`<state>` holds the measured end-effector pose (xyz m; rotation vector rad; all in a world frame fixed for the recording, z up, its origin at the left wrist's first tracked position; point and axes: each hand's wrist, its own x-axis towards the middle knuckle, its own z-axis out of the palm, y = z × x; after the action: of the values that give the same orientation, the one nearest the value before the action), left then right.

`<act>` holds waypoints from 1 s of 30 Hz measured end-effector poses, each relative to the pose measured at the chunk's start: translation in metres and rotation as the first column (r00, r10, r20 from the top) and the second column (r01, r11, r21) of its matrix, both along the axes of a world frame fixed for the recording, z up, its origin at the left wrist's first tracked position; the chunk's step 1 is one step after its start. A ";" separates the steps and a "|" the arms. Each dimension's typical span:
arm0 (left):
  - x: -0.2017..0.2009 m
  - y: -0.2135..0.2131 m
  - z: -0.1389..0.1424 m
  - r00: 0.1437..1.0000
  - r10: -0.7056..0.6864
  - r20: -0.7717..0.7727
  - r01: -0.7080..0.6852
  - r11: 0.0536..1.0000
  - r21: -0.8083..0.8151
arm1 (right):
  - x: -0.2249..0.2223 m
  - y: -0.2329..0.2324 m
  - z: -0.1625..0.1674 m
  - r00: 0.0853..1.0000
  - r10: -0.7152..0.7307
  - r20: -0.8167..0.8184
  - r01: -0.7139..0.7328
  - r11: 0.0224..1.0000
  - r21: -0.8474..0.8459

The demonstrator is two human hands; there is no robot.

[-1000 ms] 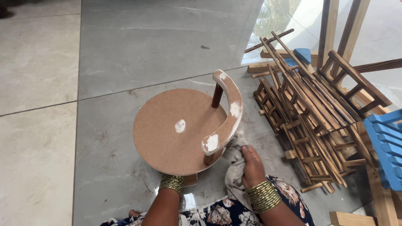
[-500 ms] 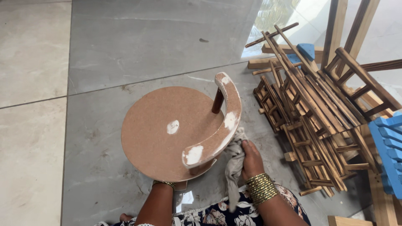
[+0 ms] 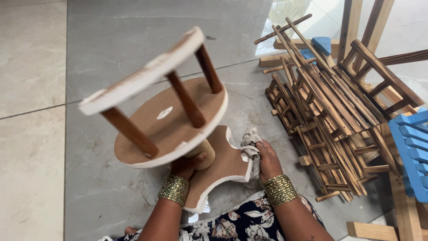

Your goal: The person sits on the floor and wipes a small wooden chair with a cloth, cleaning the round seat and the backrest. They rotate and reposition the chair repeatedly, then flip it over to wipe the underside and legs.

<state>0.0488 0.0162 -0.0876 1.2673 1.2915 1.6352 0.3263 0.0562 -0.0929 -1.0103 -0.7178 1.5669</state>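
— Gripping with the left hand (image 3: 189, 164), the person holds a small wooden stand (image 3: 171, 118) by its pale round post (image 3: 203, 154), fingers closed around it. How is the stand placed?

— It is lifted over the floor (image 3: 40, 134) and tilted. It has a round brown disc with white edge, three dark pegs (image 3: 185, 99), and a curved white-edged rail (image 3: 142, 73) on top of them.

— And the right hand (image 3: 269, 159)?

— Its grip is closed on a grey cloth (image 3: 250, 145), and it presses this cloth against the edge of a flat brown base piece (image 3: 223, 167) under the disc. Both wrists have gold bangles (image 3: 280, 189).

— What is around?

— At the right, near the hand, is a heap of dark wooden racks (image 3: 330, 120); beside it some blue slatted pieces (image 3: 412, 151). Below I see a floral dark fabric (image 3: 240, 223) on the person's lap
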 end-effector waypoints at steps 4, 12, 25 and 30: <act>0.003 -0.001 0.004 0.967 -0.046 0.251 0.061 0.997 -0.050 | -0.009 -0.012 0.015 0.995 -0.026 -0.097 0.037 0.992 0.119; 0.013 -0.001 -0.002 0.588 -0.090 0.804 0.330 0.934 -0.137 | -0.025 -0.022 0.026 0.993 0.037 -0.116 0.020 0.893 0.450; 0.007 -0.003 0.007 0.456 -0.052 0.888 0.456 0.871 -0.183 | -0.010 -0.015 0.042 0.925 -0.271 -0.265 0.330 0.921 0.208; 0.002 -0.014 0.027 0.129 -0.081 0.988 0.634 0.773 -0.020 | -0.019 -0.023 0.034 0.978 -0.180 -0.109 0.205 0.928 0.310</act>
<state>0.0513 0.0018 -0.0608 0.0230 0.3552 1.1730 0.3077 0.0329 -0.0588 -0.7494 -0.7648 1.2631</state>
